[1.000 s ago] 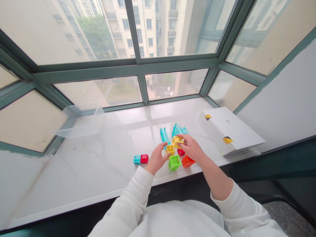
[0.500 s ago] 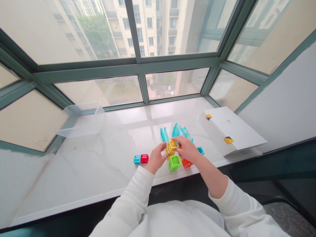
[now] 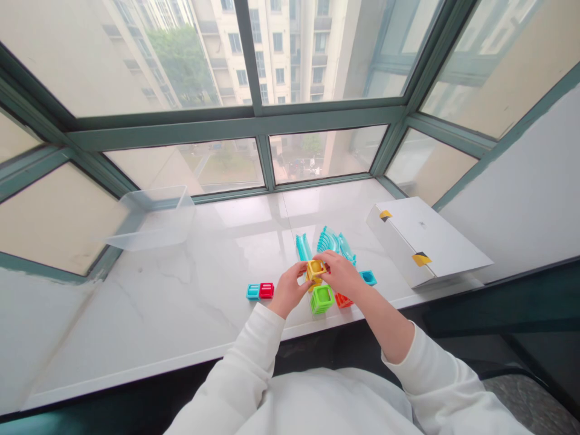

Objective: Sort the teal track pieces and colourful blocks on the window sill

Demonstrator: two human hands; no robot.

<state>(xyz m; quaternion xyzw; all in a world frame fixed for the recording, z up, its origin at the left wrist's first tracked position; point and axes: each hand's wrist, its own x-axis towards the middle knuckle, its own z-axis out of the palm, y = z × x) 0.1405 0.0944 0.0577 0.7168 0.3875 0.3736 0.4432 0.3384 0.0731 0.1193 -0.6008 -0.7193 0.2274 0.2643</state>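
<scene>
My left hand [image 3: 287,291] and my right hand [image 3: 341,273] meet over a small yellow open-frame cube [image 3: 315,270], each pinching a side of it; it sits on or just above another yellow cube. A green frame cube [image 3: 322,299] stands right in front of them. An orange-red cube [image 3: 344,300] shows partly under my right wrist. Joined blue and red cubes [image 3: 260,291] lie to the left of my left hand. Behind the hands lie light-blue ribbed track pieces [image 3: 330,241], and a small blue cube [image 3: 368,277] sits to the right.
The toys lie on a white marble window sill [image 3: 181,290]. A clear plastic bin [image 3: 151,219] stands at the back left. A white cardboard box [image 3: 423,241] with yellow tape lies at the right. Green-framed windows enclose the sill on three sides.
My right hand has carried the yellow cube leftward and lowered it onto the yellow cube at my left hand. The small blue cube at the right has come into view.
</scene>
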